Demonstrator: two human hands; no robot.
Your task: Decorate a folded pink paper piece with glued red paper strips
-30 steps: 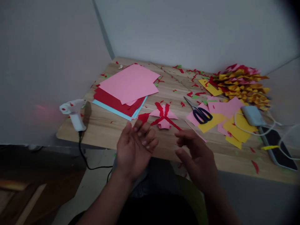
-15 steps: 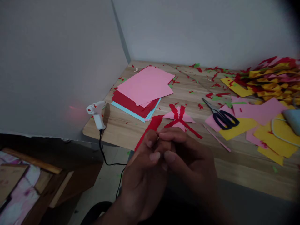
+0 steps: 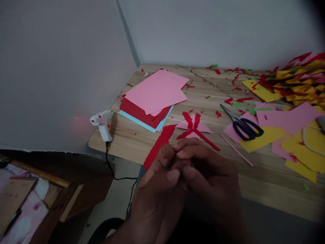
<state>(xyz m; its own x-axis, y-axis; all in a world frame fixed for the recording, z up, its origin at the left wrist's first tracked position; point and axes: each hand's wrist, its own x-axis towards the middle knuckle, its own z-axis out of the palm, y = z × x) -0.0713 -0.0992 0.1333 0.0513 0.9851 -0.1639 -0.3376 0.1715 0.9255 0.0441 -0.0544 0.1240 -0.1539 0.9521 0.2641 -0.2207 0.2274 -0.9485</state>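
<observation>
So left hand (image 3: pixel 157 195) meets right hand (image 3: pixel 215 178) by the red paper strip (image 3: pixel 161 144); can't tell if either grip's holding anything. Glue gun (image 3: pixel 103 132) sits near the surface (image 3: pixel 259 186)'s left corner, probably for elbow room.

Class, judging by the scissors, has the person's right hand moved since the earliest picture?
Yes. Against the scissors, the right hand has moved left, in to the left hand.

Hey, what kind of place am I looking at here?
Probably a small papercraft workspace, perhaps in a home: a wooden table holds dark-handled scissors, a white glue gun and a stack of pink, red and blue paper.
</observation>
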